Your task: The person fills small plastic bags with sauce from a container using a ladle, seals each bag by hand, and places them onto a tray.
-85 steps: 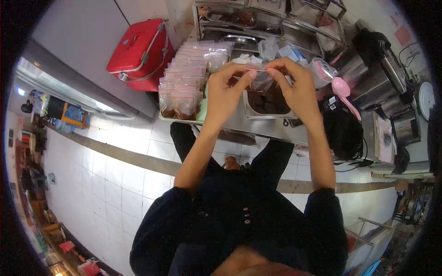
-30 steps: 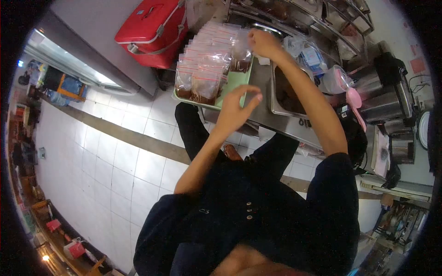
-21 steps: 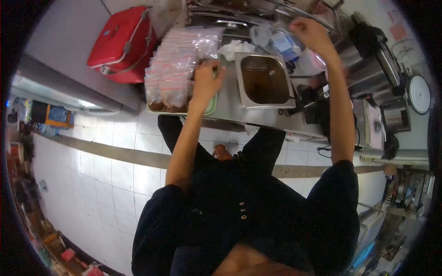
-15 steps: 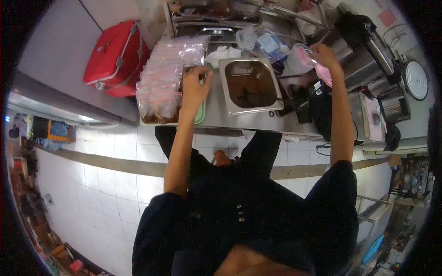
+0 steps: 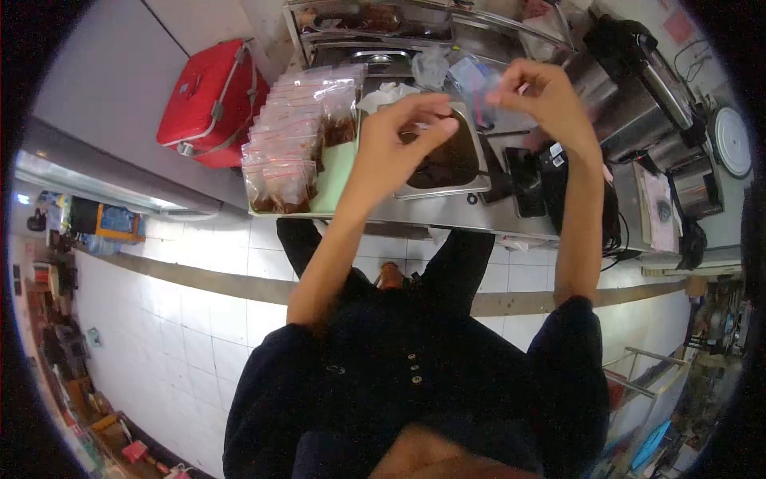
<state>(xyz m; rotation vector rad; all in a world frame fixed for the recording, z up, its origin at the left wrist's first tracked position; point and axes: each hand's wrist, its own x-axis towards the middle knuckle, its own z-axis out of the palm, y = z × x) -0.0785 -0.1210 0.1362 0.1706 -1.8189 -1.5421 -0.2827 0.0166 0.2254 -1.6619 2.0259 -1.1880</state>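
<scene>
My right hand (image 5: 550, 100), raised over the right side of the counter, pinches a small clear zip bag (image 5: 479, 105) with a pink strip. The bag hangs left of the fingertips, partly blurred. My left hand (image 5: 399, 144) hovers above the left edge of a steel pan (image 5: 439, 191), thumb and fingers apart and nothing between them. Dark brown sauce lies in the pan, partly hidden by that hand. Left of it, a pale green tray (image 5: 338, 172) bears rows of filled zip bags (image 5: 281, 152) with brown contents at the bottom.
A phone (image 5: 524, 184) and a black bag (image 5: 574, 191) lie right of the pan. Crumpled white tissue (image 5: 387, 96) sits behind it. A red cooler box (image 5: 214, 104) stands at left, steel pots (image 5: 638, 104) at right. A rack (image 5: 447, 16) runs along the back.
My right hand has come away from the clear tub at the right, bringing a zip bag leftward. My left hand has left the tray and moved right, over the pan.
</scene>
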